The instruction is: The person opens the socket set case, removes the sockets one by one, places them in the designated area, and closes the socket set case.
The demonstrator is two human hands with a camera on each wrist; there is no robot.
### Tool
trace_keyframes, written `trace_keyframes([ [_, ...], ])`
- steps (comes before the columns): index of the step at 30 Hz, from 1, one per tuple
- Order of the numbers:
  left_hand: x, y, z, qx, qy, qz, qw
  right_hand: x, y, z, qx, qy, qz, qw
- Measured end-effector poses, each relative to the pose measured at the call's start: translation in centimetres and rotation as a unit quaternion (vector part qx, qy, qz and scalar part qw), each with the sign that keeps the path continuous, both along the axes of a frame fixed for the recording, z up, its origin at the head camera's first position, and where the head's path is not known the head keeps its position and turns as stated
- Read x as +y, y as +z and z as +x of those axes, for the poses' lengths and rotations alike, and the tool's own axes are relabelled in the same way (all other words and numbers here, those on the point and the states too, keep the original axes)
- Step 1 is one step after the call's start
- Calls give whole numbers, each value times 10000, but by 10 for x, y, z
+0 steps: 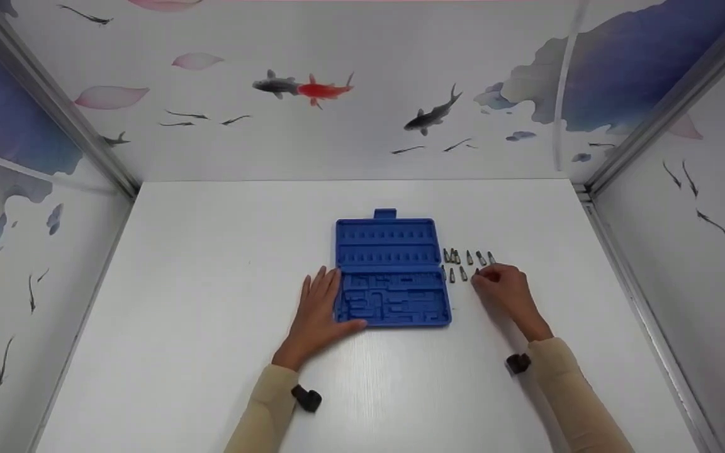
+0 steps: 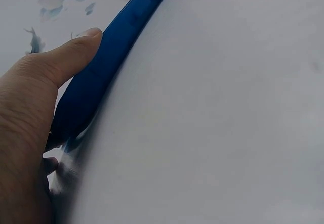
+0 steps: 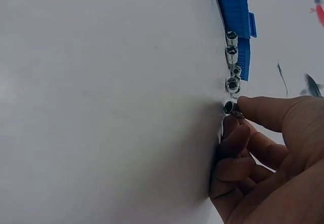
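Note:
An opened blue plastic tool case [image 1: 394, 301] lies on the white table, its moulded slots facing up. My left hand [image 1: 318, 308] rests against the case's left side with the fingers stretched out, and the thumb [image 2: 81, 52] lies along its front edge. To the right of the case, my right hand [image 1: 506, 289] pinches a small chrome bit socket [image 3: 229, 107] between thumb and fingers, low over the table. Several more bit sockets [image 1: 463, 273] stand upright in two rough rows between the case and that hand; the right wrist view shows square holes in some chrome ends [image 3: 232, 52].
The white table [image 1: 211, 251] reaches out on all sides of the case. Printed panels with fish and petals form the back wall [image 1: 362, 138] and both sides. A metal rail [image 1: 639, 321] runs along the table's right edge.

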State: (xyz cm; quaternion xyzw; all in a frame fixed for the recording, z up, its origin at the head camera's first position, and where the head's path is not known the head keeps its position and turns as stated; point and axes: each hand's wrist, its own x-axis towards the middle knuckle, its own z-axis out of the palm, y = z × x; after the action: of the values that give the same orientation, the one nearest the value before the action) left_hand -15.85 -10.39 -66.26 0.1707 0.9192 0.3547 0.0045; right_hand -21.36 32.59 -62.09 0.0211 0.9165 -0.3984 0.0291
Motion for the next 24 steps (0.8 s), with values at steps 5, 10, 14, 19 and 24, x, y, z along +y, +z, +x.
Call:
trace_keyframes([
  [5, 0, 1, 0, -13, 8, -10, 10000, -3, -1, 1, -36, -130, 145, 9998],
  [10, 0, 1, 1, 16, 3, 21, 10000, -7, -2, 3, 90, -254, 229, 9994],
  [14, -1, 0, 1, 22, -4, 37, 10000, -9, -2, 3, 153, -344, 260, 9990],
  [19, -1, 0, 1, 21, -2, 57, 10000, -9, -4, 1, 130, -416, 319, 9985],
  [24, 0, 2, 1, -24, 33, 18, 10000, -9, -4, 0, 169, -432, 414, 9981],
])
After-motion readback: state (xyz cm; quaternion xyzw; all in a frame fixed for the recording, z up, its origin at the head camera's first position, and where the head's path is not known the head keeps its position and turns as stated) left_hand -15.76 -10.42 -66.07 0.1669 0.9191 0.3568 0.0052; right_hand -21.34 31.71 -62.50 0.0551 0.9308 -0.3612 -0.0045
